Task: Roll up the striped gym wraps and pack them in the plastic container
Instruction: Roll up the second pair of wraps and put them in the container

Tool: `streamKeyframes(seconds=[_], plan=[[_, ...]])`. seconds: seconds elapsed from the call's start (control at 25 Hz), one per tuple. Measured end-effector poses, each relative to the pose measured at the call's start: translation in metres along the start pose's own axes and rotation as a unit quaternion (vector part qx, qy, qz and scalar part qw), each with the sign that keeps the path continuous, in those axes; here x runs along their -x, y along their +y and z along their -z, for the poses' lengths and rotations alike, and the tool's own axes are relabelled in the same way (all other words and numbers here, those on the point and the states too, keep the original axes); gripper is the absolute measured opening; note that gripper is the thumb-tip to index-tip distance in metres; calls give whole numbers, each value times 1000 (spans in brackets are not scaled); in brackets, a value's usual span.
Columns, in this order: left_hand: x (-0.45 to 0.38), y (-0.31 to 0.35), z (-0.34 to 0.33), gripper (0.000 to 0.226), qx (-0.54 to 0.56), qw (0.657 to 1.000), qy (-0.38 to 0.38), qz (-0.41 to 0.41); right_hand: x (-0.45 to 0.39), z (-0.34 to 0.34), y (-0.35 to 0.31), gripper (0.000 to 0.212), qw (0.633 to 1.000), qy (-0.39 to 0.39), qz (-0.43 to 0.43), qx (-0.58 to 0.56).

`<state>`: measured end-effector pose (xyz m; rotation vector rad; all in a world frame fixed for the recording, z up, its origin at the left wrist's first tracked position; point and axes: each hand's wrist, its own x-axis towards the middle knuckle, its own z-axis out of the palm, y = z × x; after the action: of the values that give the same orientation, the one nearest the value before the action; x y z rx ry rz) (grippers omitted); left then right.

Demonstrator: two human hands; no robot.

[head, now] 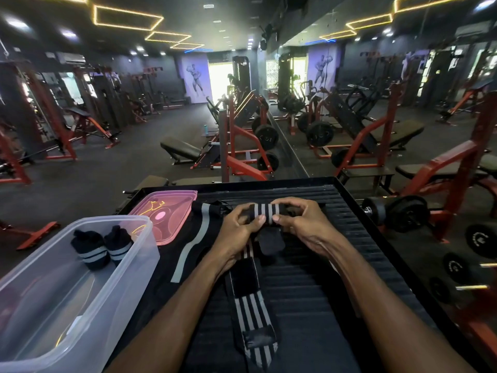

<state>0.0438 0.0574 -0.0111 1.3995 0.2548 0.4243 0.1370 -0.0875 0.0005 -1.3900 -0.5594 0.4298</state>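
I hold a rolled black wrap with grey stripes between both hands over the ribbed black platform. My left hand grips its left end and my right hand its right end, thumbs pressed on the roll. Its velcro tail hangs below. A second striped wrap lies flat, running from under my left hand toward me. A third wrap with one grey stripe lies unrolled to the left. The clear plastic container at lower left holds two rolled wraps.
The container's pink lid lies flat behind it at the platform's far left corner. Dumbbells and weight plates sit to the right of the platform. Red and black gym machines and benches fill the floor beyond, with a mirror wall at right.
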Motion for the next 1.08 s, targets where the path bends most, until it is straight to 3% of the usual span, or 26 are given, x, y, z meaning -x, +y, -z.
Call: streamKeyframes(seconds=[0.08,0.2,0.32,0.44,0.68,0.8,0.92,1.08], plan=[[0,2,-3,19,57,997,-1,45,0,1,0,37,1000,-8,22,10],[-1,1,-5,13,51,998,12,23,-1,0,-1,40,1000,-15,25,10],[-2,1,0,17,-15,999,21,-39,3,-3,-7,28,997,-43,-45,-50],[-1,2,4,30,-63,996,8,-58,5,-2,-6,16,995,-58,-73,-43],[-3,-2,3,30,27,999,-13,27,2,-1,0,28,1000,-23,-4,-10],[-1,-1,2,18,-32,999,5,-14,1,-1,0,36,1000,-26,-10,-7],[1,2,2,31,-61,997,10,-42,2,-3,-2,25,998,-33,-34,-43],[1,2,1,37,-29,999,0,-29,2,-5,-1,22,999,12,25,29]])
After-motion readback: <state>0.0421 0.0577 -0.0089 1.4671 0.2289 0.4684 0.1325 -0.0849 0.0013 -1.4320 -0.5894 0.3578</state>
